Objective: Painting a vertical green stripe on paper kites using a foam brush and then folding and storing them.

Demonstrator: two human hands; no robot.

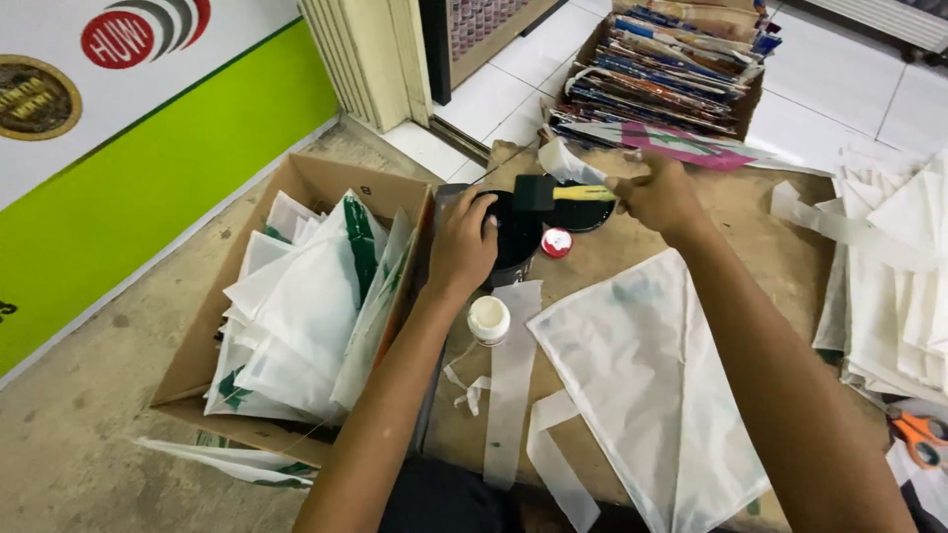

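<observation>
My right hand [660, 197] grips the yellow handle of a sponge brush [548, 192] whose black foam head hangs over a black paint tin [513, 237]. My left hand [462, 247] rests on the near left side of that tin, holding it. The tin's black lid [583, 212] lies just behind, and a small red cap [557, 242] sits beside it. A white diamond-shaped paper kite [647, 380] lies flat on the brown board in front of me. A small white glue bottle [489, 319] stands below my left hand.
A cardboard box [197, 355] at my left holds several folded white and green kites. White paper strips [512, 395] lie near the bottle. A stack of white sheets [899, 286] is at right, orange-handled scissors [918, 434] below it. A box of coloured papers [662, 69] stands behind.
</observation>
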